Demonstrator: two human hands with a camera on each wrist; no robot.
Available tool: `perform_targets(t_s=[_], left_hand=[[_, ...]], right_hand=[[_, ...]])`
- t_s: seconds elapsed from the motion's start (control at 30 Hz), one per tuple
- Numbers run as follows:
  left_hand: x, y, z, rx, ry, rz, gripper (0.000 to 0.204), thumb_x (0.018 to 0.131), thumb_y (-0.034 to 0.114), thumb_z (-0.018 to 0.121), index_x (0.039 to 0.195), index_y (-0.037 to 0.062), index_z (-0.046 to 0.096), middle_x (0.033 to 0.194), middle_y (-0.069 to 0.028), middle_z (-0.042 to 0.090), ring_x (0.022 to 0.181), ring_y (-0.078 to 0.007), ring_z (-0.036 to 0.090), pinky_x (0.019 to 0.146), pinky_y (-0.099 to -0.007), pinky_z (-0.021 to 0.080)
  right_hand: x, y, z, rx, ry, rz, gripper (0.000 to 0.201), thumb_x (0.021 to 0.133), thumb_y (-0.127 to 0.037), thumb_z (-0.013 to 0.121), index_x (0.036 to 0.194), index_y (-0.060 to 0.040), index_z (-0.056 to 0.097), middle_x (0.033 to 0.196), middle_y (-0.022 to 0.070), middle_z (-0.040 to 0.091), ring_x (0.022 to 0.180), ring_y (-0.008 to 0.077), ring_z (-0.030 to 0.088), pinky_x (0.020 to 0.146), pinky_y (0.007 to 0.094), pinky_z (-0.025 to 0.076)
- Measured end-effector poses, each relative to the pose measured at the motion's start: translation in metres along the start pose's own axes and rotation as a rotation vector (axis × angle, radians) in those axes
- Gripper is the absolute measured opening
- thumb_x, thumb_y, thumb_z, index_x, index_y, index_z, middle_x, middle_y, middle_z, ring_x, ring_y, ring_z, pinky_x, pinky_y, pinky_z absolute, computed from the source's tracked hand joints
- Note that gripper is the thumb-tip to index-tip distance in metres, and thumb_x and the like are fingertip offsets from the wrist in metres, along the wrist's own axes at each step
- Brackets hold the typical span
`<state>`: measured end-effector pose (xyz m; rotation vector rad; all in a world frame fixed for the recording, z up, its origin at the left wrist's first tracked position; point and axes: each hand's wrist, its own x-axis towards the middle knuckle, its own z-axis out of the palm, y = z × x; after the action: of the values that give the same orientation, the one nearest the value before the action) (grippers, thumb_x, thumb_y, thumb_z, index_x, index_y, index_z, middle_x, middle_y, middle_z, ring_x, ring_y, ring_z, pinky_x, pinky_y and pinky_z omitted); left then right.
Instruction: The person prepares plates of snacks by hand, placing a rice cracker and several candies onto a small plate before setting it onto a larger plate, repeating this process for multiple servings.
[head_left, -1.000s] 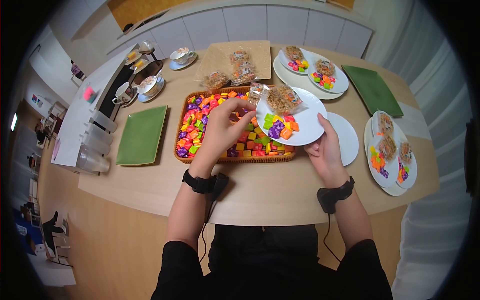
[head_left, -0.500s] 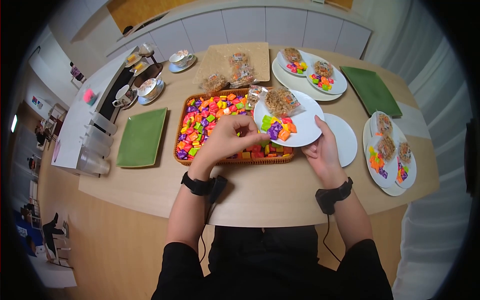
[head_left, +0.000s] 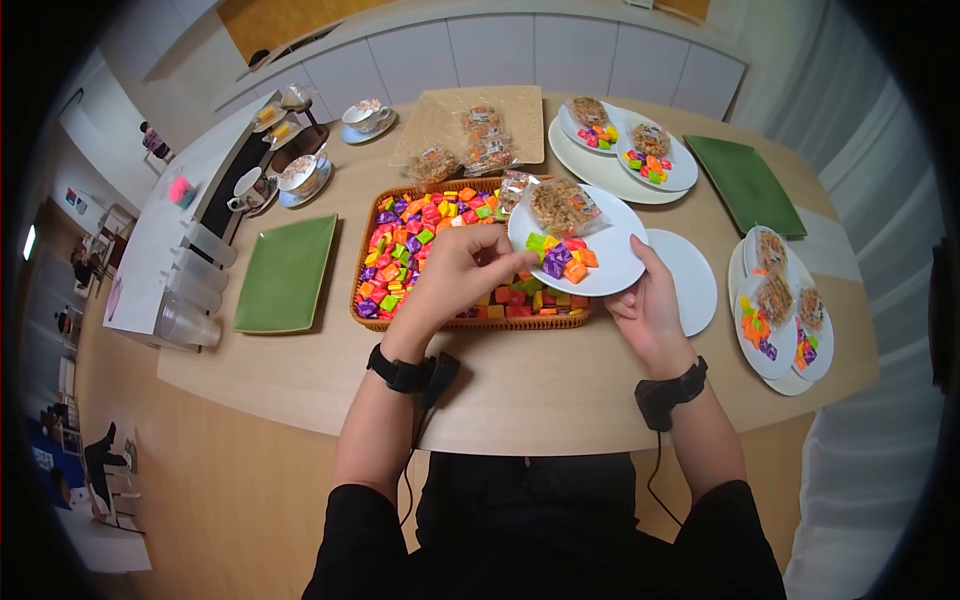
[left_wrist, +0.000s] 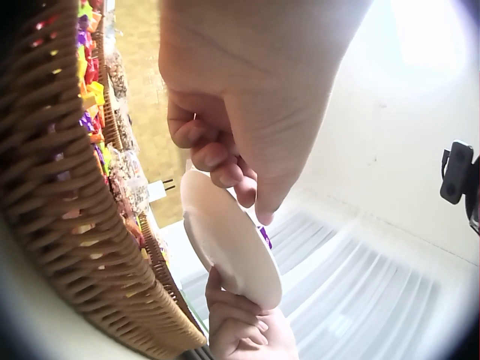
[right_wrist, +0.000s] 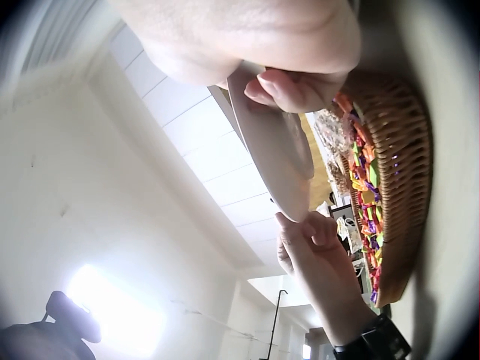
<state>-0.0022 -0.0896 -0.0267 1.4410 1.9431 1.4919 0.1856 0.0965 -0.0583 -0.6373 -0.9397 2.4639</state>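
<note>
My right hand [head_left: 650, 310] holds a small white plate [head_left: 622, 250] by its right rim, thumb on top and fingers beneath. On the plate lie a wrapped round grain cracker [head_left: 565, 206] and several wrapped candies [head_left: 573, 256] in green, yellow, purple, orange and pink. My left hand [head_left: 462, 270] is at the plate's left edge, its thumb tip right by the green and purple candies. In the left wrist view its fingers [left_wrist: 214, 156] bend loosely above the rim. Beneath the left hand stands a wicker basket [head_left: 470, 322] full of bright candies.
Another white plate [head_left: 690, 282] lies right of the basket. Loaded plates stand on larger plates, one back right [head_left: 570, 165], one far right [head_left: 735, 265]. Green trays lie left [head_left: 285, 275] and right [head_left: 745, 180]. Wrapped crackers [head_left: 485, 148] rest on a beige board [head_left: 425, 115]; teacups [head_left: 298, 178] stand left.
My left hand has come down from above the plate's left side to the candies on it. The purple candy has shifted slightly right and turned. My right hand still holds the plate.
</note>
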Motion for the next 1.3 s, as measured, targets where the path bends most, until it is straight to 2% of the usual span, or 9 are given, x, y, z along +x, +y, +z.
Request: perform_targets(t_s=[0.3, 0.37, 0.43, 0.63, 0.7, 0.73, 0.87, 1.0, 1.3], left_hand=[[0.007, -0.033, -0.019, 0.038, 0.190, -0.010, 0.042, 0.100, 0.027, 0.069, 0.070, -0.0001, 0.057, 0.059, 0.0034, 0.047, 0.058, -0.0052, 0.041, 0.052, -0.0281, 0.034], [0.007, -0.032, -0.023, 0.086, 0.185, -0.141, 0.042, 0.100, 0.028, 0.069, 0.071, -0.0001, 0.058, 0.060, 0.0035, 0.047, 0.058, -0.0059, 0.041, 0.052, -0.0286, 0.035], [0.007, -0.036, -0.026, 0.092, 0.175, -0.146, 0.039, 0.099, 0.028, 0.070, 0.074, -0.0003, 0.061, 0.060, 0.0017, 0.051, 0.058, -0.0064, 0.044, 0.052, -0.0289, 0.037], [0.007, -0.040, -0.028, 0.314, 0.100, -0.195, 0.026, 0.095, 0.024, 0.073, 0.087, -0.0001, 0.069, 0.069, -0.0077, 0.067, 0.063, -0.0148, 0.062, 0.059, -0.0319, 0.048], [0.006, -0.045, -0.025, 0.361, 0.088, -0.029, 0.021, 0.093, 0.022, 0.073, 0.094, 0.0007, 0.071, 0.082, -0.0101, 0.071, 0.071, -0.0197, 0.067, 0.066, -0.0343, 0.054], [0.006, -0.041, -0.025, 0.375, 0.038, -0.064, 0.017, 0.092, 0.018, 0.072, 0.099, 0.0016, 0.072, 0.094, -0.0114, 0.072, 0.080, -0.0229, 0.069, 0.073, -0.0358, 0.056], [0.005, -0.043, -0.018, 0.398, -0.042, 0.102, 0.016, 0.090, 0.010, 0.070, 0.103, 0.0020, 0.073, 0.098, -0.0131, 0.070, 0.087, -0.0286, 0.068, 0.078, -0.0384, 0.056], [0.006, -0.050, -0.012, 0.444, -0.154, 0.148, 0.018, 0.088, 0.008, 0.069, 0.106, 0.0020, 0.072, 0.098, -0.0138, 0.070, 0.089, -0.0308, 0.068, 0.080, -0.0403, 0.056], [0.002, -0.042, -0.013, 0.455, -0.205, 0.051, 0.016, 0.087, 0.009, 0.071, 0.101, 0.0011, 0.070, 0.092, -0.0134, 0.069, 0.087, -0.0295, 0.067, 0.077, -0.0401, 0.054]], right_hand=[[0.000, -0.001, -0.003, 0.039, -0.002, -0.004, 0.024, 0.102, -0.036, 0.060, 0.105, -0.0113, 0.058, 0.081, -0.0034, 0.059, 0.050, 0.0045, 0.037, 0.041, 0.0206, 0.026], [0.000, -0.003, -0.003, 0.037, -0.005, -0.018, 0.024, 0.102, -0.035, 0.060, 0.104, -0.0114, 0.058, 0.081, -0.0035, 0.059, 0.050, 0.0046, 0.037, 0.040, 0.0207, 0.026], [0.001, -0.002, -0.004, 0.047, -0.003, -0.011, 0.024, 0.102, -0.035, 0.060, 0.104, -0.0113, 0.058, 0.081, -0.0032, 0.059, 0.050, 0.0049, 0.037, 0.041, 0.0209, 0.026], [0.002, -0.002, -0.005, 0.047, -0.015, -0.010, 0.025, 0.102, -0.035, 0.061, 0.105, -0.0107, 0.058, 0.081, -0.0030, 0.059, 0.050, 0.0049, 0.037, 0.041, 0.0210, 0.026], [0.002, -0.001, -0.003, 0.046, -0.006, -0.012, 0.025, 0.102, -0.035, 0.061, 0.105, -0.0107, 0.058, 0.081, -0.0032, 0.059, 0.050, 0.0048, 0.037, 0.040, 0.0209, 0.026], [0.000, -0.002, -0.003, 0.045, 0.004, -0.018, 0.025, 0.102, -0.035, 0.061, 0.105, -0.0107, 0.058, 0.080, -0.0033, 0.059, 0.050, 0.0048, 0.037, 0.040, 0.0209, 0.027], [0.003, -0.002, -0.004, 0.050, -0.016, -0.009, 0.025, 0.102, -0.035, 0.061, 0.105, -0.0108, 0.058, 0.081, -0.0030, 0.059, 0.050, 0.0048, 0.037, 0.040, 0.0207, 0.027], [0.000, -0.002, -0.005, 0.044, 0.006, -0.012, 0.024, 0.102, -0.035, 0.061, 0.105, -0.0111, 0.058, 0.080, -0.0036, 0.059, 0.050, 0.0048, 0.037, 0.040, 0.0207, 0.027], [0.002, -0.003, -0.002, 0.051, -0.004, -0.011, 0.024, 0.102, -0.035, 0.061, 0.104, -0.0112, 0.058, 0.079, -0.0043, 0.058, 0.050, 0.0048, 0.036, 0.040, 0.0205, 0.026]])
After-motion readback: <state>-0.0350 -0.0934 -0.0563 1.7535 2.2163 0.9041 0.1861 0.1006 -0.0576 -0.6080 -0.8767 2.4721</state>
